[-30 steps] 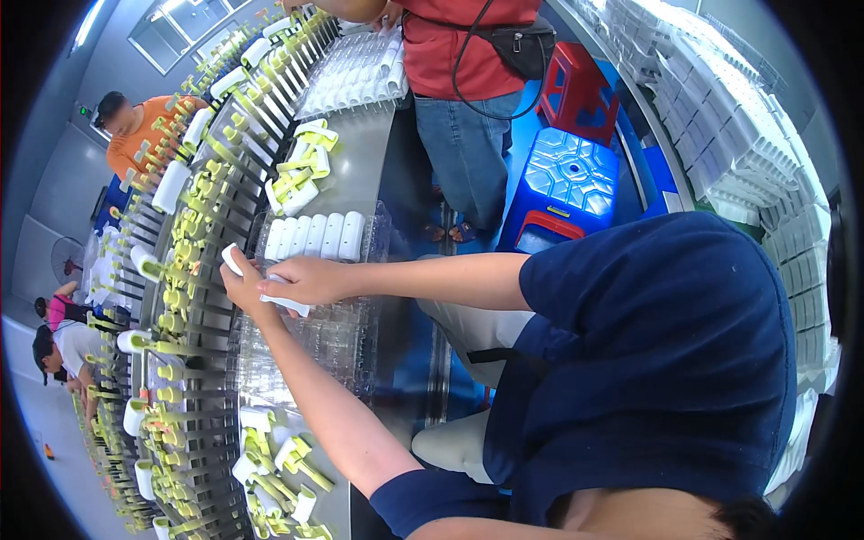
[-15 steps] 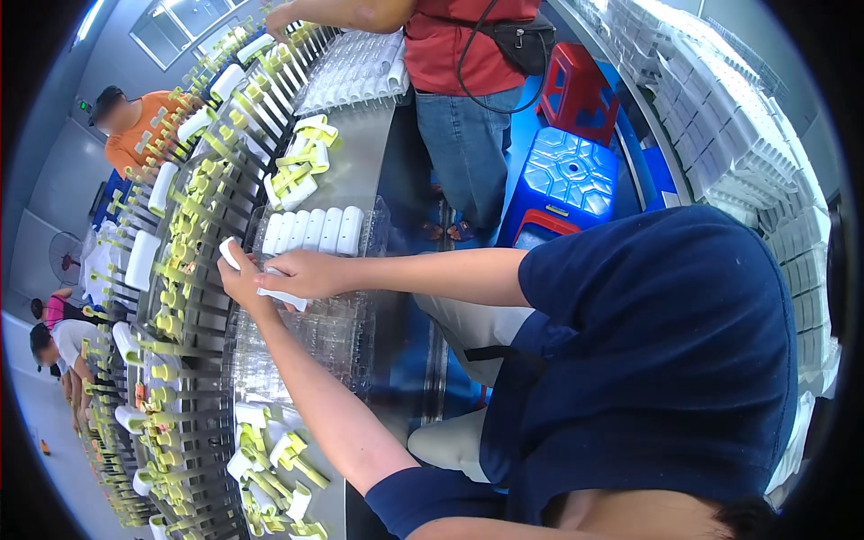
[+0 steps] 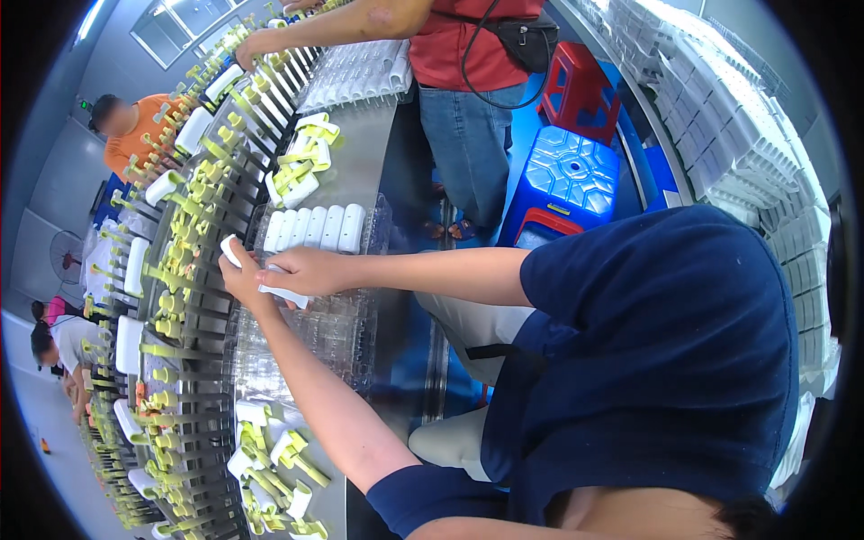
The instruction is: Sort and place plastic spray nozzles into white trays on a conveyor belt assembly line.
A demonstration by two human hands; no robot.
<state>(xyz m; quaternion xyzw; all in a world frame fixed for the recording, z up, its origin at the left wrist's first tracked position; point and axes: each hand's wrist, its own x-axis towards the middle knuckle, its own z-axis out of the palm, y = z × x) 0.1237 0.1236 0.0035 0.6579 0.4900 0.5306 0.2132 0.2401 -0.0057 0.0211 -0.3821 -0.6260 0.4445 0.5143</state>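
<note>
My left hand (image 3: 241,279) is closed around a smooth white plastic piece (image 3: 231,252), whose rounded end sticks up past the fingers. Pressed against it, my right hand (image 3: 310,273) grips a thin white item (image 3: 286,294) that looks like a cloth; its folds are partly hidden by the fingers. Both hands are above the near edge of a clear plastic tray (image 3: 301,346). Just beyond them, several white rounded housings (image 3: 315,229) lie side by side in a row in the tray.
A conveyor with yellow-green holders (image 3: 171,301) carries white pieces (image 3: 129,345) along the left. Loose green-and-white parts (image 3: 270,472) lie on the metal bench, with another pile (image 3: 304,162) farther up. A co-worker in red (image 3: 463,49) stands beyond, near a blue stool (image 3: 569,171). White trays (image 3: 720,126) are stacked at right.
White pieces on the conveyor have shifted toward the bottom of the view. The red-clad co-worker's hand has moved left and down over the holders. My hands have hardly moved.
</note>
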